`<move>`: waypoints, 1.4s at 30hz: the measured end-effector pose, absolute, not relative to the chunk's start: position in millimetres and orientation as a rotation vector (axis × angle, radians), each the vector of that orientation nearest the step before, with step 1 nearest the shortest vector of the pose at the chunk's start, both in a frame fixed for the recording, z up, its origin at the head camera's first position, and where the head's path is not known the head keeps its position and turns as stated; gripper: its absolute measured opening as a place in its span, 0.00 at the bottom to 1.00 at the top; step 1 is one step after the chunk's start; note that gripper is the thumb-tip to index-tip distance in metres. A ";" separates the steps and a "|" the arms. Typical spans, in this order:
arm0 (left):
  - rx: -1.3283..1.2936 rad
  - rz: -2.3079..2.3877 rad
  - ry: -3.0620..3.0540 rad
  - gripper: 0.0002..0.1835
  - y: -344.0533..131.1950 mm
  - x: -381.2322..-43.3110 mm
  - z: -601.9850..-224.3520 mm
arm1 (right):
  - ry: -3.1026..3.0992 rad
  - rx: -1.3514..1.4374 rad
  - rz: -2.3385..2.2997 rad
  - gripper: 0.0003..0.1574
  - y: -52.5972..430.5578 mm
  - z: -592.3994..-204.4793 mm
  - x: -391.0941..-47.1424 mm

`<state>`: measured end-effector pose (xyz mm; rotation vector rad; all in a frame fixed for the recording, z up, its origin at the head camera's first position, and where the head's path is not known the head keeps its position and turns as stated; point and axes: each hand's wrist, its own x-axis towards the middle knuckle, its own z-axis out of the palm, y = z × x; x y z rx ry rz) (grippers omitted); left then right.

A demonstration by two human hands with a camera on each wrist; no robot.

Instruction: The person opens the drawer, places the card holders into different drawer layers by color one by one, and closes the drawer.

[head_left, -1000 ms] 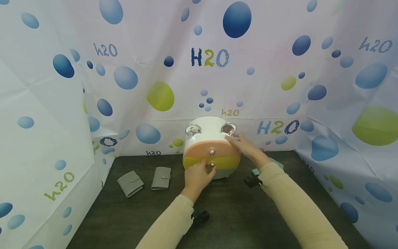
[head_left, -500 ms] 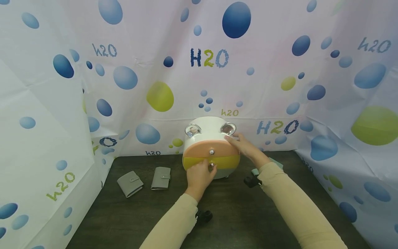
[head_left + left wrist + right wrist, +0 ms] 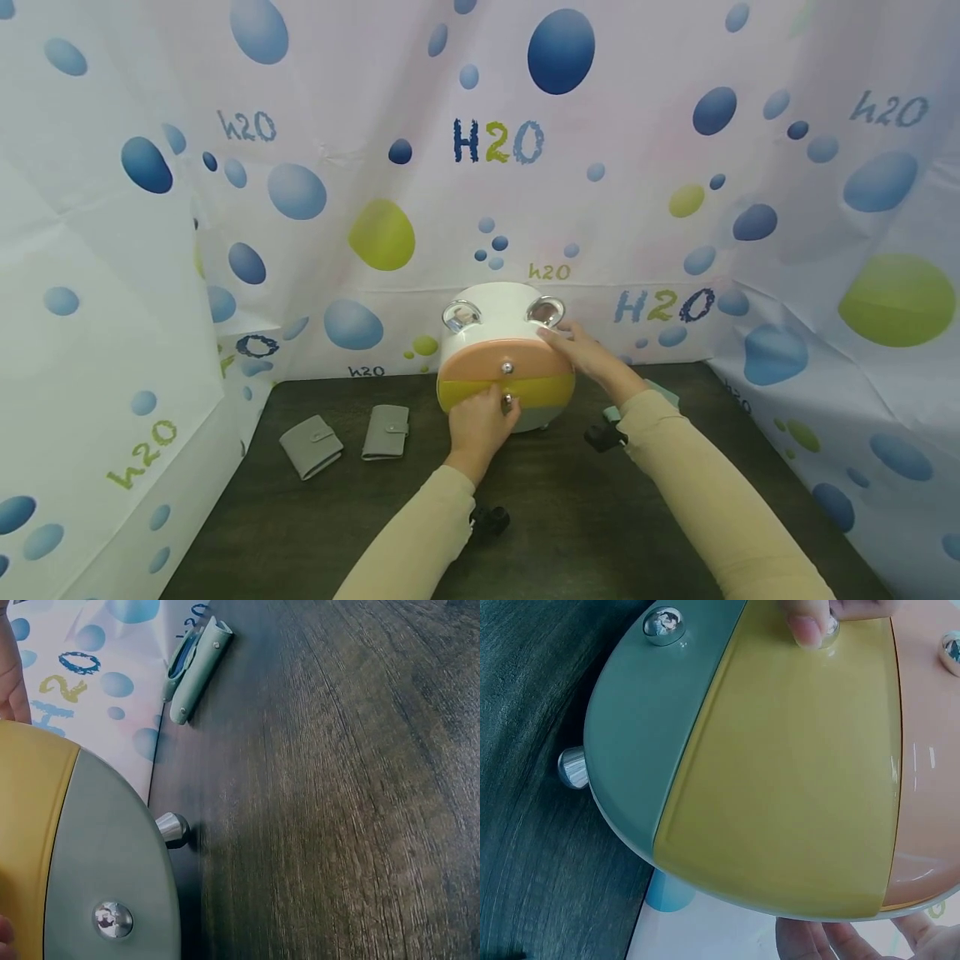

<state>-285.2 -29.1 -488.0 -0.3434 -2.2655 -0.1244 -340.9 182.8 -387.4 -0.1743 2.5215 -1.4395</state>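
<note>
A small rounded white drawer cabinet (image 3: 497, 310) stands at the back of the table, with two silver ear-shaped rings on top. Its front has a peach drawer (image 3: 480, 357), a yellow drawer (image 3: 795, 765) in the middle and a grey-green drawer (image 3: 112, 832) at the bottom. My left hand (image 3: 477, 427) pinches the round silver knob (image 3: 831, 631) of the yellow drawer between thumb and finger. On the cabinet's upper right side rests my right hand (image 3: 588, 357), its thumb near the top front edge and its other fingers partly hidden behind the side.
Two grey wallets with snap straps, one tilted (image 3: 311, 446) and one straighter (image 3: 386, 432), lie on the dark wooden table (image 3: 555, 533) at left. A mint-green folded wallet (image 3: 196, 671) is right of the cabinet, partly hidden by the right forearm. A printed curtain (image 3: 375, 67) encloses the table.
The left hand has shifted slightly right and up at the yellow drawer's knob since the first frame. The right hand keeps its place on the cabinet; the head view has shifted a little.
</note>
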 end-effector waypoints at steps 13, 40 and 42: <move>-0.402 -0.114 -2.146 0.18 -29.0 -287.8 -492.3 | 2.533 -0.165 -1.425 0.63 182.4 -387.0 -339.9; -0.553 -0.153 -2.071 0.19 -40.9 -266.4 -494.4 | 2.546 -0.163 -1.384 0.64 181.8 -385.4 -342.1; -0.560 -0.154 -2.054 0.20 -40.7 -264.7 -494.2 | 2.543 -0.162 -1.388 0.64 182.1 -385.9 -342.0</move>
